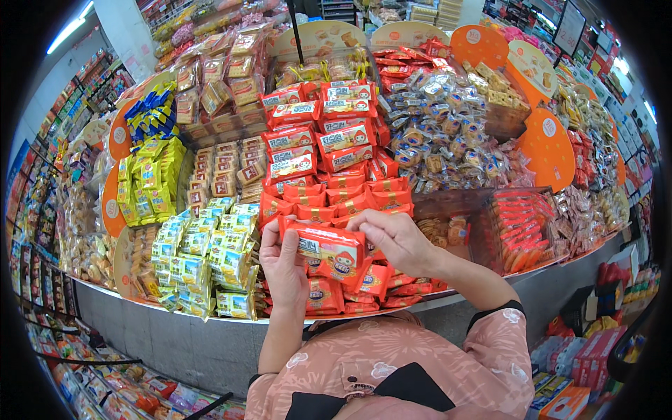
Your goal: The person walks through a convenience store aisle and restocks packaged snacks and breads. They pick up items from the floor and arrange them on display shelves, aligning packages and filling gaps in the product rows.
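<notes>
My left hand [286,262] grips a red and white snack packet [331,251] at its left end, thumb across the front. The packet bears printing and a cartoon figure in a red hood. At its upper right corner, the bent fingers of my right hand [394,241] pinch the wrapper; their exact hold is partly hidden. Below and behind it lie red packets [323,295] in a heap. Farther up the display stand stacked red and white packets [346,136] of similar look.
Green and white packets [228,257] are stacked left of my left hand. Rightward stands a clear bin [480,226] with red-wrapped snacks [520,231] beside it. Silvery wrapped biscuits [441,126] lie farther back. The counter's curved front edge [441,300] runs close to my body.
</notes>
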### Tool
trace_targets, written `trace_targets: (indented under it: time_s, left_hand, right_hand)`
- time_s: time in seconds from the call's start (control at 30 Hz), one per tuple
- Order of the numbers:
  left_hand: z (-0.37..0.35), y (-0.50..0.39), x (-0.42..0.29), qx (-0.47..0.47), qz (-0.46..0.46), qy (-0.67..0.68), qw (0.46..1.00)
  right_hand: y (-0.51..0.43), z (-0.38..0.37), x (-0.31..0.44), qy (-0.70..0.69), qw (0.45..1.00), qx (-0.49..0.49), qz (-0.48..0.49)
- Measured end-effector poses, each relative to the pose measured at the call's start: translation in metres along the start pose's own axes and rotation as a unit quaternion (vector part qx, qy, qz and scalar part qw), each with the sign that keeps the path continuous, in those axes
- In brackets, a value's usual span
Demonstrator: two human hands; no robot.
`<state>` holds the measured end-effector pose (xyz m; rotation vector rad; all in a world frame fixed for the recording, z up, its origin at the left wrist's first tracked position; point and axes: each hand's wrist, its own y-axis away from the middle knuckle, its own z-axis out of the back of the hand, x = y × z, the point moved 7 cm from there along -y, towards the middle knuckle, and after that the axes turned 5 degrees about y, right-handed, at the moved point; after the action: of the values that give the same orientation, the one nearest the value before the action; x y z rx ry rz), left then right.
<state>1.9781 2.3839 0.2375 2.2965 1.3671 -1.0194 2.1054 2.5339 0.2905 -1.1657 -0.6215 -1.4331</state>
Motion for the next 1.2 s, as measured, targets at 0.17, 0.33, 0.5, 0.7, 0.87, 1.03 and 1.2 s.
trace_targets:
  time_s: [0.17,0.33,0.5,0.7,0.87,1.03,1.2]
  left_hand:
    - [0.002,-0.002,-0.004,-0.051,-0.030,0.003,0.998]
    - [0.005,0.004,0.001,-0.048,-0.021,0.004,0.999]
    - [0.006,0.012,0.013,-0.043,0.017,-0.020,0.999]
    - [-0.023,0.012,0.002,0.078,-0.058,-0.292,0.952]
    - [-0.051,0.021,-0.013,0.170,-0.130,-0.338,0.917]
    - [-0.045,0.016,-0.005,0.108,-0.065,-0.174,0.977]
    - [-0.025,0.018,-0.019,0.000,-0.156,-0.244,0.957]
  right_hand:
    - [0.000,-0.006,-0.002,-0.063,0.998,-0.019,-0.012]
    - [-0.003,-0.007,-0.013,-0.109,0.991,-0.023,-0.068]
    - [-0.001,0.008,-0.015,-0.027,0.993,-0.101,-0.063]
    - [0.008,0.009,0.044,0.378,0.859,-0.176,0.296]
    - [0.019,-0.008,0.053,0.417,0.830,-0.122,0.351]
    - [0.014,-0.021,0.045,0.316,0.887,-0.080,0.326]
    - [-0.020,-0.011,0.020,0.239,0.933,-0.103,0.250]
